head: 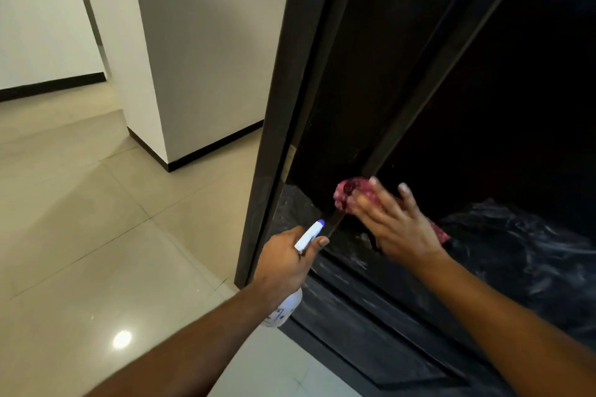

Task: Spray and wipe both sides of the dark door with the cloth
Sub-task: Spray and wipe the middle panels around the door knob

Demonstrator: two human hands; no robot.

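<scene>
Pale glossy floor tiles [96, 219] and white walls [200, 42] lie left of the dark door [403, 90]. Against its lower panel, the right hand [395, 224] presses a pink-red cloth [345, 195] with straight, spread fingers, cloth beneath the palm. Just left, the left hand [287, 263] grips a white spray bottle [309, 237], nozzle toward the door.

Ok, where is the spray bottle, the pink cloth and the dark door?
spray bottle [308, 237]: head view, on its white nozzle top.
pink cloth [343, 195]: head view, on its bunched left end.
dark door [371, 306]: head view, on its streaky lower panel.
</scene>
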